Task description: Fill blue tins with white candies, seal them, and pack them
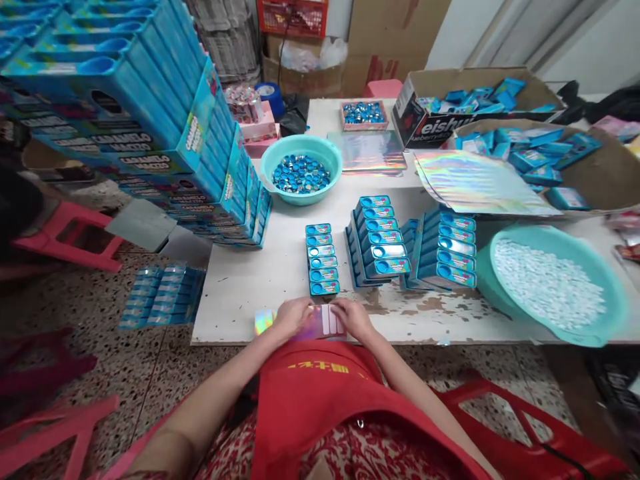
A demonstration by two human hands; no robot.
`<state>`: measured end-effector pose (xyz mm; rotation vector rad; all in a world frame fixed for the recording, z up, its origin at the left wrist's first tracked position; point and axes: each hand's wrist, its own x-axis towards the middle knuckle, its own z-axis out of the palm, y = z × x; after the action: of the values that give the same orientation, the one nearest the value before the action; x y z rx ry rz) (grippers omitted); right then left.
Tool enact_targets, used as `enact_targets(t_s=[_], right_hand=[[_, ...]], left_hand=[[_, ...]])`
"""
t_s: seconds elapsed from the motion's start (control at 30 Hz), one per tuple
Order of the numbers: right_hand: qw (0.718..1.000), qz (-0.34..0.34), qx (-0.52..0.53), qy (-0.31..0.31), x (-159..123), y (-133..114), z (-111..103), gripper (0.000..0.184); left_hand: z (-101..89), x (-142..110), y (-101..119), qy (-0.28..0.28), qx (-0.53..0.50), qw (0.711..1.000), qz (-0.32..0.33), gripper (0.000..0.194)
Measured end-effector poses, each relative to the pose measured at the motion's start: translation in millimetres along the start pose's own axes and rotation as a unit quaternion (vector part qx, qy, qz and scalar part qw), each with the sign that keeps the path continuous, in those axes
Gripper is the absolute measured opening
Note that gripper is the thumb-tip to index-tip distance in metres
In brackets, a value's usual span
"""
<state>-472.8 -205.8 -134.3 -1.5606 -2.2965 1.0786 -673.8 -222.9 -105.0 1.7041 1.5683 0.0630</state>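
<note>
At the table's front edge, a shiny rainbow-coloured sticker sheet [313,325] with pale rounded strips on its right part lies between my hands. My left hand [294,316] pinches its upper edge, with part of the sheet showing beyond the wrist on the left. The thumb and fingers of my right hand [353,318] are closed at the sheet's upper right edge. Whether a loose sticker is between those fingertips is too small to tell. Just beyond the hands stands a short row of slim blue boxes [323,261].
Taller blue box stacks [383,243] stand right of the row. A high pile of blue cartons [150,127] rises at left. One teal basin [267,175] holds blue round pieces; another basin [500,297] holds white pieces. More shiny sheets [475,183] lie by the open cardboard boxes [425,137].
</note>
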Motion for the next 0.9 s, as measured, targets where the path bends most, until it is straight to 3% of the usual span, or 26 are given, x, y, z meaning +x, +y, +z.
enact_targets(t_s=[0.17, 0.33, 0.5, 0.7, 0.8, 0.9], right_hand=[[0.973, -0.086, -0.193, 0.089, -9.9, -15.1, 9.5, 0.033], [0.957, -0.146, -0.249, 0.037, -10.1, -17.4, 22.1, 0.036], [0.95, -0.192, -0.242, 0.032, -9.8, -14.0, 22.5, 0.033], [0.971, -0.184, -0.148, 0.046, -2.8, -22.2, 18.0, 0.015], [0.988, -0.147, 0.007, 0.049, -6.7, -36.7, 3.0, 0.014], [0.974, -0.048, 0.208, 0.078, -13.9, -54.8, -23.1, 0.011]], left_hand=[[6.0, 18.2, -5.7, -0.024, -0.057, 0.998, -0.027, 0.024], [8.2, 20.5, -9.5, -0.018, -0.07, 0.995, -0.063, 0.024], [7.6, 24.4, -8.2, -0.026, -0.062, 0.993, -0.094, 0.025], [9.5, 29.4, -13.0, -0.034, -0.023, 0.996, -0.078, 0.027], [13.4, 30.2, -17.6, -0.029, -0.021, 0.997, -0.071, 0.029], [11.8, 25.9, -21.2, -0.011, -0.044, 0.998, -0.047, 0.031]])
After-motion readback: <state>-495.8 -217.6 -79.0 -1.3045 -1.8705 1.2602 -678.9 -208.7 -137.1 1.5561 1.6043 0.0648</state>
